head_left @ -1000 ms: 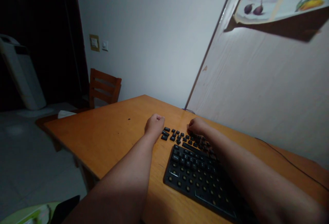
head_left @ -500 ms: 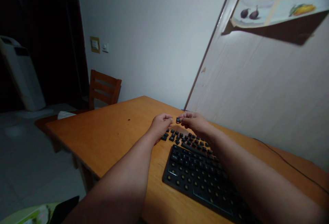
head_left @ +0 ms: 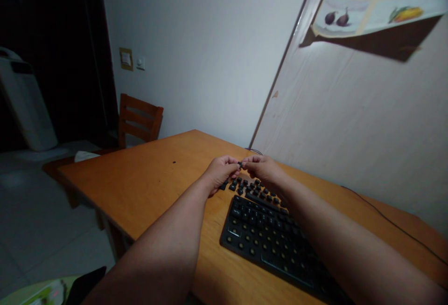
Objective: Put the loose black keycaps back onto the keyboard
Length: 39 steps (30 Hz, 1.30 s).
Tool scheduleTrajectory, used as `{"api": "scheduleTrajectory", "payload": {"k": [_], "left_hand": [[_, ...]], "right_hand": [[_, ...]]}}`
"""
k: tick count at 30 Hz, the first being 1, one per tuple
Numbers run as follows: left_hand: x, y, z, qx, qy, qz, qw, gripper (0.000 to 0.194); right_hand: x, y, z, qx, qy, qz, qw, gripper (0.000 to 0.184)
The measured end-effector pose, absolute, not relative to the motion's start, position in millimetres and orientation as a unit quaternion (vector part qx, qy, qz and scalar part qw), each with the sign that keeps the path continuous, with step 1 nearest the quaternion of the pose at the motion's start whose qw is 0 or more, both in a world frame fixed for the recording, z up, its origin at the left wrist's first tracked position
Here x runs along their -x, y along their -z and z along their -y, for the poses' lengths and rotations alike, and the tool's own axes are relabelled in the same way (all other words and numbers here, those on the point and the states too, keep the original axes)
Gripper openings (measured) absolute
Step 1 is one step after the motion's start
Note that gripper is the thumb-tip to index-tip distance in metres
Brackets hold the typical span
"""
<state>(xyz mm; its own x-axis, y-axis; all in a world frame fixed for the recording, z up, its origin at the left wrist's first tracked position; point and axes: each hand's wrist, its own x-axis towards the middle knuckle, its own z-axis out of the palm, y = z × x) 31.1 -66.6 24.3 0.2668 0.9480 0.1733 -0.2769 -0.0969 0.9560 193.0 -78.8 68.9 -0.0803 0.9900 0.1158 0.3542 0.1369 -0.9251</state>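
Note:
A black keyboard (head_left: pixel 269 239) with many keycaps removed lies on the wooden table (head_left: pixel 150 188). Several loose black keycaps (head_left: pixel 250 187) are scattered just beyond its far edge. My left hand (head_left: pixel 220 173) and my right hand (head_left: pixel 263 169) meet above those keycaps, fingertips pinched together on one small black keycap (head_left: pixel 240 163) held between them. Both forearms reach out over the table and keyboard.
A wooden chair (head_left: pixel 138 121) stands at the table's far left corner. A black cable (head_left: pixel 392 221) runs along the table by the right wall. A white appliance (head_left: pixel 24 102) stands at far left. A fruit poster (head_left: pixel 374 2) hangs on the right wall.
A second ago both hands rested as fists beside the loose keycaps. They have since lifted, come together, and now pinch one keycap between them.

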Motion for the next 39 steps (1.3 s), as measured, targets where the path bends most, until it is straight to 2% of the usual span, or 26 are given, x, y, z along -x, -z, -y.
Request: {"api": "scheduleTrajectory", "payload": {"k": [6,11,18,23,31,39], "left_hand": [[-30.6,-29.4,72.3,-0.521,-0.511,-0.326,0.601,0.009],[-29.9,-30.4,72.4,-0.528,-0.496,-0.324,0.609,0.011],[-31.4,-28.6,71.2,-0.536,-0.494,-0.326,0.602,0.017],[-32.7,-31.7,73.6,-0.549,-0.488,-0.336,0.590,0.029],[-33.5,-29.4,73.2,-0.555,-0.485,-0.333,0.588,0.026],[-34.9,-24.5,71.8,-0.561,-0.475,-0.314,0.600,0.026]], "right_hand": [[-189.3,-71.0,86.6,0.522,-0.408,0.628,0.408,0.009],[-194.2,-66.0,88.4,0.523,-0.379,0.641,0.415,0.006],[-199.6,-58.9,87.4,0.511,-0.287,0.713,0.386,0.020],[-204.2,-60.6,88.1,0.513,-0.191,0.770,0.328,0.013],[-208.3,-68.3,102.8,0.503,-0.053,0.825,0.252,0.017],[-206.9,-66.2,106.6,0.494,-0.006,0.840,0.223,0.020]]}}
